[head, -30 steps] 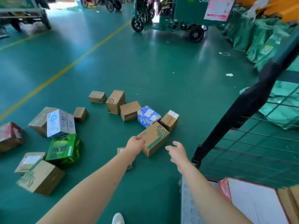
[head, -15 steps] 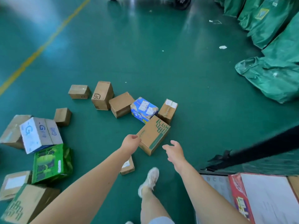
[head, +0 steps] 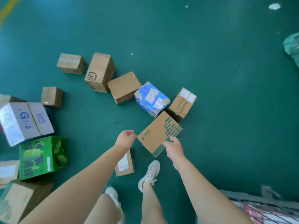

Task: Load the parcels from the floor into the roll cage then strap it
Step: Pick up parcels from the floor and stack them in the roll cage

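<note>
The green-printed carton [head: 159,133] sits on the floor [head: 226,94] with its far corner against a blue parcel [head: 152,99], left hand [head: 125,139] and right hand [head: 174,148] flanking it loose-fingered and empty — stiff cardboard, likely light, so best clasped flat-palmed on two opposite sides.

1. We see a teal-green floor [head: 210,78] with a yellow line [head: 8,10] at its top-left corner.
2. We note a brown carton [head: 155,136] printed with a green interlaced emblem and a green edge band.
3. We find a blue parcel [head: 152,99] bearing white labels.
4. We see a bright green box [head: 42,157] with a leafy picture and a white box [head: 24,122] with blue lettering.
5. We wear white sneakers [head: 151,172].
</note>
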The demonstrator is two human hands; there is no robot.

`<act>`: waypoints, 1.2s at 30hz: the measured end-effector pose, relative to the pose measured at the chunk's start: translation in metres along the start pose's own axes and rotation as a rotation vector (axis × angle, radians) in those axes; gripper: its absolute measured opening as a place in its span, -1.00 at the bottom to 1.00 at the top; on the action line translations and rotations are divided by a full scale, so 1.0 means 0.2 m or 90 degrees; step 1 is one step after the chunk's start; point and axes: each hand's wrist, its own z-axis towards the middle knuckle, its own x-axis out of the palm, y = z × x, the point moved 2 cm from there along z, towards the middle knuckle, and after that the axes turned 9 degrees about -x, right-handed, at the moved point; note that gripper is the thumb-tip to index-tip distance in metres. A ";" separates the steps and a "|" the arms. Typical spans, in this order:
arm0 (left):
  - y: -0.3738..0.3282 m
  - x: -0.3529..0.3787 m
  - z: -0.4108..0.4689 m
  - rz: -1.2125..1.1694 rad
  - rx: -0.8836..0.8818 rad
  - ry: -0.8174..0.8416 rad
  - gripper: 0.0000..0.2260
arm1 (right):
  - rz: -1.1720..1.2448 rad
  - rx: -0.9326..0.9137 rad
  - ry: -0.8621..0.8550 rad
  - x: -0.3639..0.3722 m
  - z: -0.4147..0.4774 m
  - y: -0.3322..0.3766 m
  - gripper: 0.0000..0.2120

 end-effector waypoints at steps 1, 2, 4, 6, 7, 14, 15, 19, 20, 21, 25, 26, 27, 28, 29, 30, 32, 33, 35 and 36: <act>-0.01 0.01 0.10 0.006 -0.010 0.001 -0.62 | -0.005 0.012 0.004 0.03 0.09 -0.02 -0.44; -0.01 0.02 0.18 0.012 -0.013 0.003 -0.63 | -0.009 0.021 0.009 0.06 0.16 -0.03 -0.44; 0.01 0.05 0.38 0.031 -0.019 0.007 -0.64 | -0.015 0.042 0.016 0.12 0.32 -0.09 -0.43; 0.03 0.08 0.59 0.054 -0.025 0.015 -0.65 | -0.013 0.063 0.011 0.20 0.49 -0.16 -0.43; 0.04 0.11 0.71 0.066 -0.031 0.025 -0.65 | -0.008 0.078 0.007 0.25 0.59 -0.22 -0.43; 0.18 0.22 1.54 0.120 -0.056 0.108 -0.69 | 0.065 0.162 -0.077 0.69 1.21 -0.57 -0.40; 0.20 0.23 1.64 0.130 -0.058 0.118 -0.70 | 0.073 0.166 -0.093 0.75 1.29 -0.62 -0.38; 0.27 0.28 1.96 0.170 -0.070 0.163 -0.70 | 0.027 0.158 -0.220 0.96 1.54 -0.76 -0.17; 0.29 0.29 2.01 0.174 -0.080 0.177 -0.70 | 0.005 0.166 -0.256 1.00 1.57 -0.79 -0.13; 0.30 0.31 2.06 0.180 -0.088 0.189 -0.70 | -0.017 0.177 -0.280 1.03 1.61 -0.81 -0.09; 0.33 0.34 2.22 0.220 -0.097 0.212 -0.71 | -0.070 0.220 -0.311 1.14 1.68 -0.87 0.10; 0.34 0.35 2.24 0.232 -0.095 0.213 -0.72 | -0.084 0.224 -0.310 1.16 1.69 -0.87 0.17; 0.34 0.36 2.26 0.245 -0.093 0.213 -0.71 | -0.096 0.228 -0.307 1.19 1.70 -0.88 0.23; 0.34 0.37 2.27 0.257 -0.091 0.211 -0.71 | -0.104 0.232 -0.305 1.21 1.71 -0.89 0.28; 0.34 0.37 2.28 0.269 -0.088 0.208 -0.70 | -0.107 0.235 -0.307 1.22 1.72 -0.89 0.31; 0.35 0.39 2.29 0.278 -0.084 0.206 -0.69 | -0.106 0.237 -0.311 1.22 1.74 -0.90 0.32; 0.35 0.40 2.28 0.291 -0.080 0.204 -0.69 | -0.101 0.241 -0.316 1.21 1.75 -0.91 0.28; 0.35 0.41 2.27 0.297 -0.079 0.203 -0.68 | -0.105 0.242 -0.315 1.20 1.75 -0.91 0.25; 0.36 0.43 2.24 0.306 -0.076 0.199 -0.68 | -0.115 0.244 -0.310 1.18 1.73 -0.93 0.19; 0.36 0.45 2.22 0.308 -0.074 0.194 -0.68 | -0.116 0.242 -0.309 1.16 1.71 -0.95 0.18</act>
